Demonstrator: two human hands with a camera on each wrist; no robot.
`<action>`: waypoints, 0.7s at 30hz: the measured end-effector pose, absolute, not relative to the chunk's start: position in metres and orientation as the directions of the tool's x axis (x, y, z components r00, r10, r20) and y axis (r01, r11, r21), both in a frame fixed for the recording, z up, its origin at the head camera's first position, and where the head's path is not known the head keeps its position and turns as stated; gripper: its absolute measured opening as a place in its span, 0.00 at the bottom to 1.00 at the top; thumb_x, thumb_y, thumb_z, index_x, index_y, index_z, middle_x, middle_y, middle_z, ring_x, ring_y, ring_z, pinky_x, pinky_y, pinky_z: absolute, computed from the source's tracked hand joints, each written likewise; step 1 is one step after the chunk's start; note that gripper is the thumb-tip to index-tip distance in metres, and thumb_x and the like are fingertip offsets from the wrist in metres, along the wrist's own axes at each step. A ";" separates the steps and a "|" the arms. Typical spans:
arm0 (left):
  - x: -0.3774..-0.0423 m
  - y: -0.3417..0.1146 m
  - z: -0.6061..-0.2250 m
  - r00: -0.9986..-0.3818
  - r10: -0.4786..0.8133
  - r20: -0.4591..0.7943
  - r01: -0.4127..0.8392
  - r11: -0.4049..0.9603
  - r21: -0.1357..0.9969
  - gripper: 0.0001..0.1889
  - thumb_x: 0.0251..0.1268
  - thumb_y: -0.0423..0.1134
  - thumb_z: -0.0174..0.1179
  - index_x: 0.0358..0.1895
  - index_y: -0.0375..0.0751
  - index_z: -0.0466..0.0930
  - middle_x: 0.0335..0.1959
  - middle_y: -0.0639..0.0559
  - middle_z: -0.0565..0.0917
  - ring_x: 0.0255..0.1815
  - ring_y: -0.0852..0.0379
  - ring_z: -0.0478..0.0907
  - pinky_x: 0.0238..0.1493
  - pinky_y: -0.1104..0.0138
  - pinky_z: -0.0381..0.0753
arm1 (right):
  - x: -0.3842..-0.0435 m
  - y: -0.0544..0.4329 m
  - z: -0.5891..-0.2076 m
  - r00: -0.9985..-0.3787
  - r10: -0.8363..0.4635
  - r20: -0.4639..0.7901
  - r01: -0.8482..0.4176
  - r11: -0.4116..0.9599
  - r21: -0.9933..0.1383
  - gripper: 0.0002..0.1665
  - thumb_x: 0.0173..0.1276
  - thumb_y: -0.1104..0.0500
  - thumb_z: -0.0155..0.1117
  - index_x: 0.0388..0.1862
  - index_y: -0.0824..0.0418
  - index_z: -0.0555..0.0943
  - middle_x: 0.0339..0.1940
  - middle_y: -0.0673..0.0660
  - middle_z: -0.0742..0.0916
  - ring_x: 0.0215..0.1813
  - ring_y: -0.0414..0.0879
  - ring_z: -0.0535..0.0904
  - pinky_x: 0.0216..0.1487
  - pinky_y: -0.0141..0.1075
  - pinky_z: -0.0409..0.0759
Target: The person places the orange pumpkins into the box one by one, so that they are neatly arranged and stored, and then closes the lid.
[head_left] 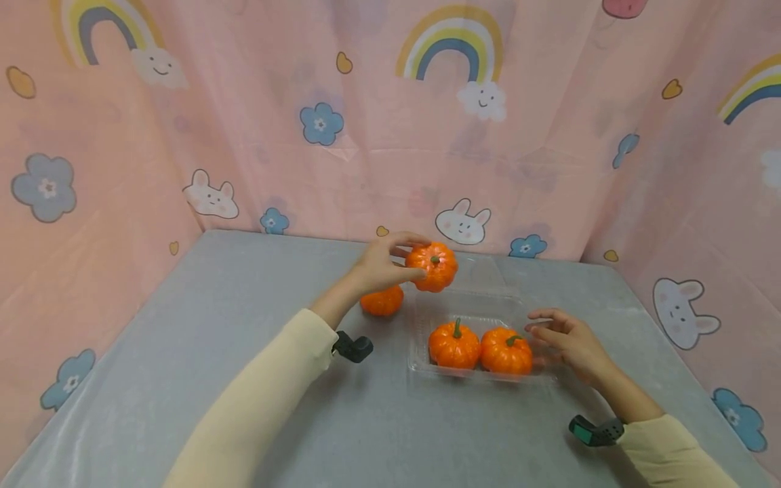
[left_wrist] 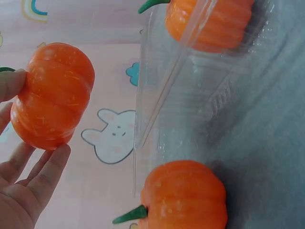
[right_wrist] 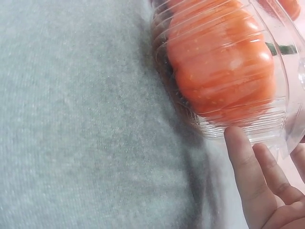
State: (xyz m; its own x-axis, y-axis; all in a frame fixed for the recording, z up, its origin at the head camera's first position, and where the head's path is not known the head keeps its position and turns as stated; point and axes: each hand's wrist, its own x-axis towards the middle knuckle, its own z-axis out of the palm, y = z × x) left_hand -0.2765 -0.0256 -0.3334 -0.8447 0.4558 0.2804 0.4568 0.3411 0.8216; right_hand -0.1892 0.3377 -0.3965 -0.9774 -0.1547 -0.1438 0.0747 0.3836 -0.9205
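Note:
My left hand holds a small orange pumpkin between thumb and fingers, raised above the back of a clear plastic clamshell box. Inside the box, two more pumpkins with green stems sit side by side, a left one and a right one. Another pumpkin rests on the table left of the box, partly behind my left wrist. At the box's right end is my right hand, fingers loosely extended. In the right wrist view its fingertips lie at the ribbed plastic wall; whether they touch it I cannot tell.
The box's transparent lid stands open toward the back. A grey cloth covers the table. Behind and at both sides hangs a pink curtain printed with rainbows, rabbits and flowers. Each wrist wears a dark camera, such as the left one.

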 end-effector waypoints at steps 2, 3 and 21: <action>-0.276 -0.021 -0.333 -0.839 0.469 0.276 0.460 0.341 0.820 0.26 0.54 0.39 0.70 0.59 0.52 0.77 0.58 0.55 0.79 0.55 0.51 0.78 0.52 0.66 0.82 | -0.189 0.338 -0.397 -0.977 -0.160 -0.139 0.069 0.380 -0.922 0.25 0.73 0.53 0.56 0.61 0.67 0.68 0.47 0.49 0.85 0.41 0.39 0.84 0.38 0.42 0.87; -0.275 -0.019 -0.332 -0.834 0.477 0.278 0.466 0.339 0.817 0.26 0.54 0.39 0.70 0.59 0.52 0.78 0.58 0.55 0.79 0.54 0.51 0.78 0.52 0.66 0.82 | -0.189 0.338 -0.397 -0.977 -0.162 -0.136 0.066 0.381 -0.922 0.25 0.73 0.53 0.56 0.61 0.67 0.68 0.46 0.48 0.85 0.41 0.39 0.84 0.38 0.42 0.87; -0.275 0.013 -0.333 -0.785 0.556 0.273 0.522 0.355 0.776 0.27 0.55 0.38 0.70 0.61 0.49 0.77 0.60 0.52 0.79 0.57 0.50 0.76 0.49 0.70 0.82 | -0.189 0.339 -0.398 -0.977 -0.165 -0.135 0.064 0.375 -0.925 0.24 0.73 0.52 0.56 0.60 0.65 0.69 0.45 0.43 0.85 0.41 0.38 0.85 0.38 0.41 0.87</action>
State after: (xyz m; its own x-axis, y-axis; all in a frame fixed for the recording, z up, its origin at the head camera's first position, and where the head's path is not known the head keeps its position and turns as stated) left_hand -0.2754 0.0132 -0.3329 -0.7848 0.5563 0.2731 0.5217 0.3550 0.7758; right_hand -0.1892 0.3393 -0.3985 -0.9771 -0.1647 -0.1345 0.0641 0.3753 -0.9247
